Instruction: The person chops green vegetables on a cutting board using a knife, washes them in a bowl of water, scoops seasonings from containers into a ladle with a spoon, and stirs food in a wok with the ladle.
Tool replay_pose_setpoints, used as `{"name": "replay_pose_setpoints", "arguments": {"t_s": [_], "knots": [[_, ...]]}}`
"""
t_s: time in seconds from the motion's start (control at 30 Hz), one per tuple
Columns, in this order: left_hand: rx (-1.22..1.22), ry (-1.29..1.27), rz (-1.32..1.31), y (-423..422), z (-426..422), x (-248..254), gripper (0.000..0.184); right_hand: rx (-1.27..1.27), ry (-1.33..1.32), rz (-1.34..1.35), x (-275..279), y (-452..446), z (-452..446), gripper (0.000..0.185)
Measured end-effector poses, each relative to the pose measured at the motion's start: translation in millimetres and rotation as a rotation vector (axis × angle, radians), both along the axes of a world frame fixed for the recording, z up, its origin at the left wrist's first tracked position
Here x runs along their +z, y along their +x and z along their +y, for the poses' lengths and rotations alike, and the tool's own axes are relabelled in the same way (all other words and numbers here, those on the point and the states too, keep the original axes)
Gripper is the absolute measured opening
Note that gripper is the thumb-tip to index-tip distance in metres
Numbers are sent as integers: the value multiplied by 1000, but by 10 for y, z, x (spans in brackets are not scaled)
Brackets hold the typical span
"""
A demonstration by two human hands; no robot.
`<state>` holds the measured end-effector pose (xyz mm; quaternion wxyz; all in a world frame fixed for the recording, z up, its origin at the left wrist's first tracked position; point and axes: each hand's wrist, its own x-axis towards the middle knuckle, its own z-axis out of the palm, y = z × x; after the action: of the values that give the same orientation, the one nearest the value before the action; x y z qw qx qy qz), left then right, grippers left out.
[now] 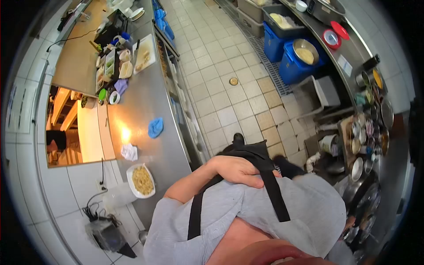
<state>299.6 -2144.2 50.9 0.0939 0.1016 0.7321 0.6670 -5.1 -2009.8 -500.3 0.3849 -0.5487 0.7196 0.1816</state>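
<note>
My left hand [238, 170] lies against my front, palm inward, at the top of a black apron [249, 152]. Its fingers pass behind the apron strap [274, 196], and a fingertip shows on the strap's far side. The thumb points along my grey shirt [304, 201]. Of my right hand [350, 221], only a small patch of skin shows past my right shoulder, beside metal pans [364, 207]; its fingers are hidden.
To my left, a steel counter [154, 95] bears a white dish of chopped food [142, 180], a blue cloth [155, 127] and a cutting board [145, 53]. Ahead runs a tiled floor [212, 84]. Blue bins [291, 66] and a crowded shelf stand right.
</note>
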Motion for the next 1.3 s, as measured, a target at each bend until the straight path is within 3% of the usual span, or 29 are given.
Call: {"name": "replay_pose_setpoints", "arguments": {"t_s": [0.1, 0.2, 0.27, 0.37, 0.4, 0.47, 0.5, 0.53, 0.6, 0.63, 0.77, 0.87, 0.93, 1.07, 1.13, 1.2, 1.3], "knots": [[7, -33, 31, -182, -831, -42, 56, 71, -251, 6, 341, -157, -2111, 45], [-81, -50, 7, -435, -1708, -72, 58, -297, -752, -212, 1052, -118, -4206, 39], [-136, -47, -23, -588, -2328, -125, 59, -576, -739, -676, 1780, 4, -5360, 24], [-194, -57, -15, -762, -3410, -304, 60, -677, -738, -929, 2674, 220, -6337, 30], [-218, -47, -11, -769, -3750, -320, 61, -637, -754, -996, 2576, 211, -6592, 31], [-272, -5, -2, -853, -4490, -197, 58, -593, -717, -853, 2051, 68, -6856, 32], [-318, -53, -16, -929, -4841, -167, 57, -487, -653, -606, 1985, 1, -6797, 37], [-332, -36, -28, -959, -5150, -143, 57, -484, -459, -500, 1505, -138, -6741, 42], [-361, -14, -56, -1061, -5813, -119, 57, -236, -109, -214, 772, -451, -6461, 42], [-368, 35, -30, -1122, -6113, -153, 57, -92, -167, -90, 512, -592, -6156, 31], [-428, 79, -3, -1408, -7258, -170, 57, -324, 127, -30, 478, -959, -5618, 30], [-493, 24, -19, -1689, -8212, -231, 61, -452, 224, -38, 441, -1054, -6057, 30], [-557, -33, -28, -1948, -8837, -410, 59, -484, 247, -50, 313, -1179, -6619, 30], [-491, -23, -44, -2438, -10162, -182, 52, -381, 187, -47, 5, -1632, -8421, 31], [-444, 108, -13, -2650, -10703, -186, 54, -285, 106, -15, -48, -1951, -9605, 31], [-441, 84, 41, -2800, -11234, -356, 54, -178, -37, 40, -15, -2341, -11017, 32], [-371, 127, -8, -2901, -12074, 144, 52, -153, -326, 100, -240, -2820, -13231, 33]]}}
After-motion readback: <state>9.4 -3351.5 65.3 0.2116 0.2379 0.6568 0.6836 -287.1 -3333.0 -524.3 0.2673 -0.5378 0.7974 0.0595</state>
